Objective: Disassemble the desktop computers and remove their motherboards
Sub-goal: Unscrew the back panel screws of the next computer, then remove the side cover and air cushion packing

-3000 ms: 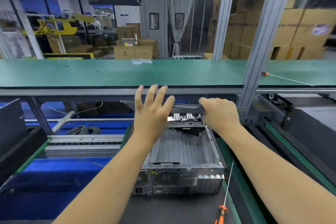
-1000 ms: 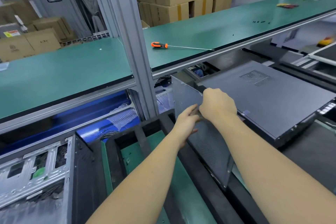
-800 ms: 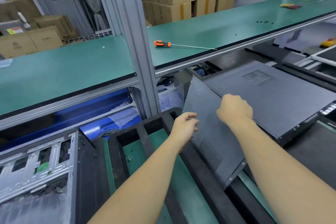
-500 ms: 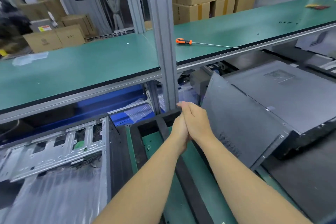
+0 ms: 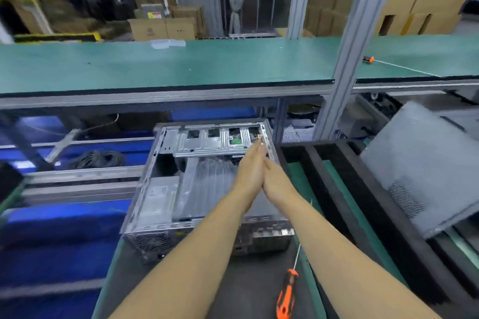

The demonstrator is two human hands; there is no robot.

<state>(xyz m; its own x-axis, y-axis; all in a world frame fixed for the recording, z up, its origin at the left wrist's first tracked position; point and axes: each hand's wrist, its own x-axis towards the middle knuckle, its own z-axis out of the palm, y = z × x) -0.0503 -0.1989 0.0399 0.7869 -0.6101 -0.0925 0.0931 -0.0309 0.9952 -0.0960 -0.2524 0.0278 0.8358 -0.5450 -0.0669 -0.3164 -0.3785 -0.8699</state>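
A long green shelf (image 5: 207, 65) runs across the workstation, held by grey metal posts (image 5: 347, 41). A thin screwdriver with an orange handle (image 5: 368, 59) lies on the shelf at the right. A second orange-handled screwdriver (image 5: 286, 295) lies on the dark mat (image 5: 248, 290) near the bottom edge. Black foam rails (image 5: 344, 189) cross a green surface at the right. Stacked cardboard boxes (image 5: 166, 28) stand in the blurred background. A coil of dark cable (image 5: 101, 159) rests below the shelf at the left.
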